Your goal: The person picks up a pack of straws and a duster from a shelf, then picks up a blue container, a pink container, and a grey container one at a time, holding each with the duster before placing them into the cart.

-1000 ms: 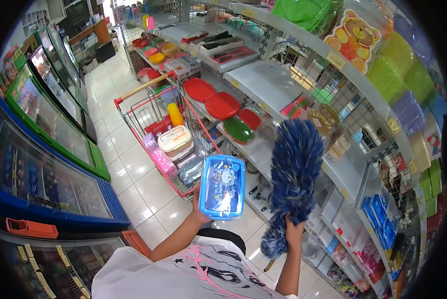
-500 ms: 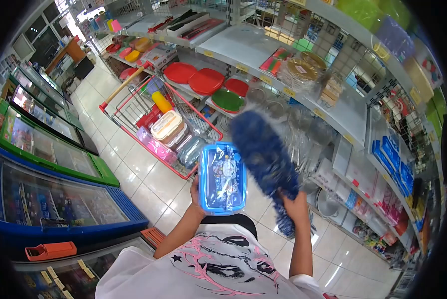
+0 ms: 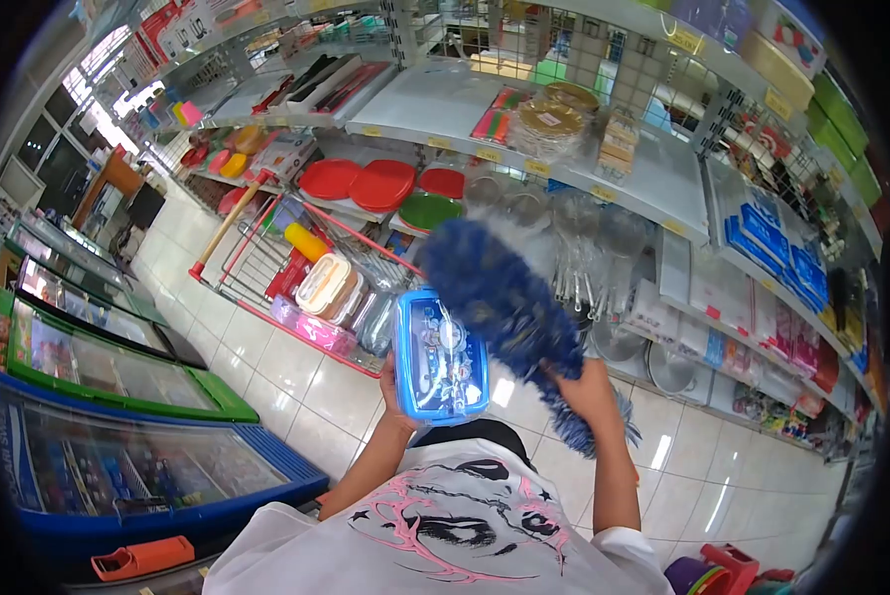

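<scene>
Along the middle level, the pale grey shelf (image 3: 420, 107) is laid with gold plates (image 3: 552, 119) in clear wrap, flanked by orange-and-green packets (image 3: 497, 115) and a light-brown packet (image 3: 619, 141). On the lower shelf (image 3: 344, 206), red plates (image 3: 382, 185) are set beside a green oval plate (image 3: 430, 210), with metal strainers (image 3: 529, 207) placed farther along. By the white tiled floor (image 3: 298, 373), a shopping cart (image 3: 229, 228) and a blue chest freezer (image 3: 281, 462) are supported. In the cart, a cream-lidded food container (image 3: 324, 286) is held between a yellow item (image 3: 306, 242) and a pink wrapped package (image 3: 311, 325).
</scene>
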